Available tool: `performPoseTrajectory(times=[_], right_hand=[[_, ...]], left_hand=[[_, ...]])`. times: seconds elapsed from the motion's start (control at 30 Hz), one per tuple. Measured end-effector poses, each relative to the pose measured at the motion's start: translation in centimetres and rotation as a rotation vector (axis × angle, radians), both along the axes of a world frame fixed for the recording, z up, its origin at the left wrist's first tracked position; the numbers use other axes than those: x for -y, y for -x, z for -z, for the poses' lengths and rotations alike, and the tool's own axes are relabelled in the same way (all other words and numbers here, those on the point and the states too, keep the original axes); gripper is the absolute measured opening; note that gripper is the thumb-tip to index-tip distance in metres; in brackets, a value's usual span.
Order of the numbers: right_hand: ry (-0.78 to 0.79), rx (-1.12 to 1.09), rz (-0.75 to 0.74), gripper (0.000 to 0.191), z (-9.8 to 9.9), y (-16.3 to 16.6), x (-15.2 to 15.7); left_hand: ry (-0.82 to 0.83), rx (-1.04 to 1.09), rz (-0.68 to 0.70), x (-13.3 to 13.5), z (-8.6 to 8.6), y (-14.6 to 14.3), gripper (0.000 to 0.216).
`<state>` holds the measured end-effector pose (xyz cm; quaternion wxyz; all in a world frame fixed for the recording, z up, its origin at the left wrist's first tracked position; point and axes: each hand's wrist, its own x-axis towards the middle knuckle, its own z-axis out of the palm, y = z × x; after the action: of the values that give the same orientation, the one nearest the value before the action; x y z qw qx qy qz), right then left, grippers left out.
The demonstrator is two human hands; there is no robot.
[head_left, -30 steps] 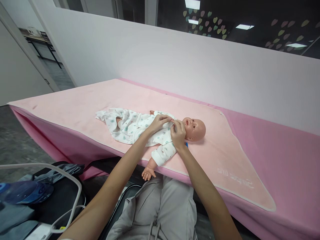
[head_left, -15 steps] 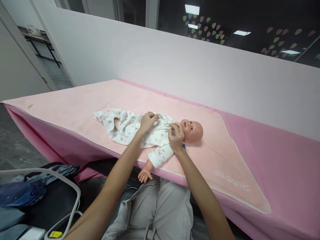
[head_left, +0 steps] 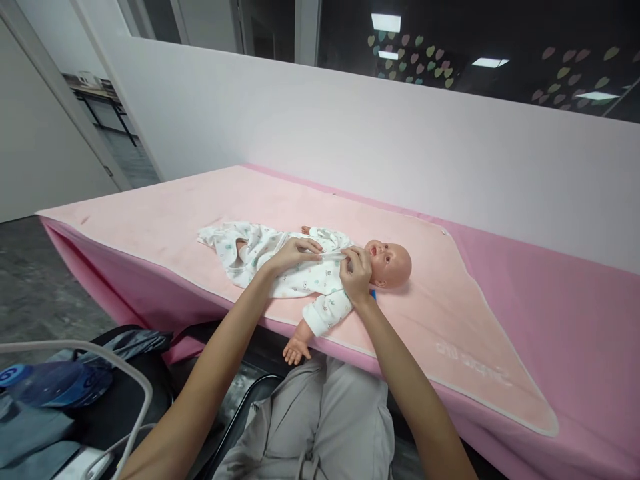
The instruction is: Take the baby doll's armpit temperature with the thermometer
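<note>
A baby doll (head_left: 393,265) lies on its back on the pink mat (head_left: 435,320), head to the right. It wears a white printed romper (head_left: 295,283); one leg shows through a gap in the cloth. At the chest, my left hand (head_left: 297,253) pinches the front edge of the romper. My right hand (head_left: 357,270) is closed on the same edge near the doll's neck, and the cloth between both hands is drawn into a raised strip. The doll's near arm (head_left: 299,343) reaches past the mat's front edge. My fingertips partly hide the fastening.
A white wall (head_left: 350,127) rises behind the pink-covered table (head_left: 590,320). At the lower left, a plastic bottle (head_left: 55,385) and folded cloth (head_left: 30,427) lie on a dark chair, with a pale curved tube (head_left: 135,373) in front. A small blue thing (head_left: 373,294) shows beside the doll's neck.
My left hand has come down from the romper's far side to its front edge, fingers now pinched there. The doll's far hand is more visible. My right hand stays near the neck.
</note>
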<state>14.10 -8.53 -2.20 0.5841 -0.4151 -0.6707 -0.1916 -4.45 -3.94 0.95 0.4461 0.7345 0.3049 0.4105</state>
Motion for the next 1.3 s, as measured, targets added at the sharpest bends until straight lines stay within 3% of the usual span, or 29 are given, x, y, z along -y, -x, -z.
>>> performPoseTrajectory(times=[0.3,0.5,0.9,1.1,1.3], right_hand=[[0.154,0.208,-0.002,0.014,-0.77,0.53,0.61],[0.164,0.204,0.0,0.008,-0.7,0.53,0.54],[0.183,0.195,0.036,0.014,-0.4,0.49,0.39],[0.179,0.176,0.045,0.014,-0.44,0.54,0.44],[0.151,0.17,0.027,0.013,-0.38,0.48,0.52]], left_hand=[[-0.044,0.05,-0.019,0.12,0.41,0.08,0.027],[-0.048,0.107,-0.094,0.29,0.71,0.04,0.025],[-0.143,0.0,-0.091,0.4,0.94,-0.52,0.034],[-0.077,0.007,0.009,0.72,0.75,-0.22,0.037],[-0.057,0.001,-0.063,0.73,0.58,-0.12,0.038]])
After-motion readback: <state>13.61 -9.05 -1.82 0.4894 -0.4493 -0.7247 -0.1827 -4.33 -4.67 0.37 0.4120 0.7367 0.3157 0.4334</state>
